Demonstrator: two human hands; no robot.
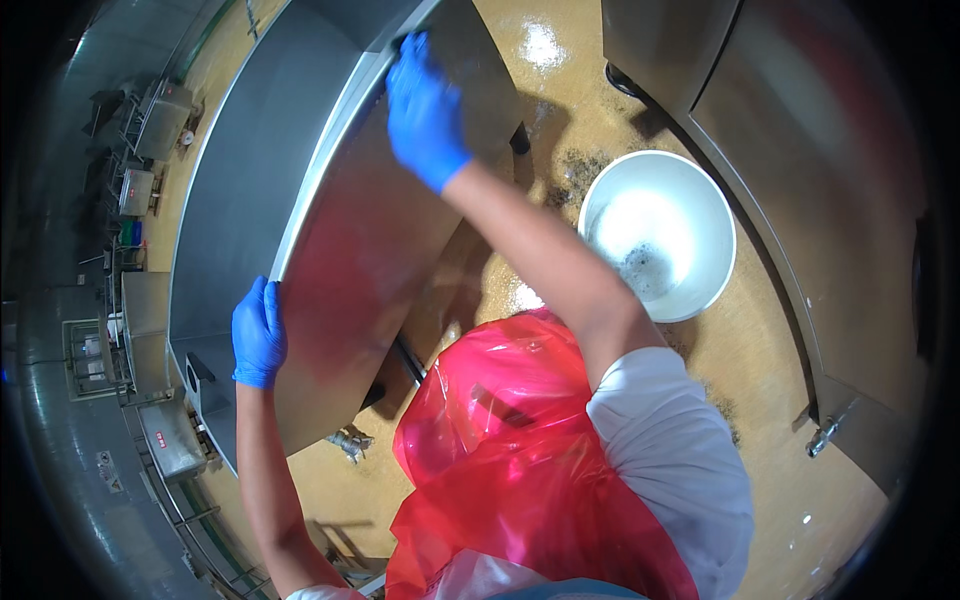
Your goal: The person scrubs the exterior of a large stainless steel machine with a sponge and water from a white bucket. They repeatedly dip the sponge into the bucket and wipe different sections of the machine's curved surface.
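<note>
A large stainless-steel tub [337,292] stands before me, its outer wall reflecting my red plastic apron [517,405]. My left hand [259,334], in a blue glove, grips the near end of its metal rim [319,176]. Farther along that rim is my right hand [427,112], also gloved in blue and slightly blurred. A dark edge of what looks like a scouring pad [397,46] shows at its fingertips, pressed against the rim; most of it is hidden under the hand. The tub's inside [262,150] holds nothing visible in the part I see.
To the right, a white bucket [656,236] with some foamy liquid stands on the wet tan floor [765,375]. Beyond it is another steel vessel [840,225] with a metal outlet fitting [823,436]. Steel carts [171,439] line the left wall.
</note>
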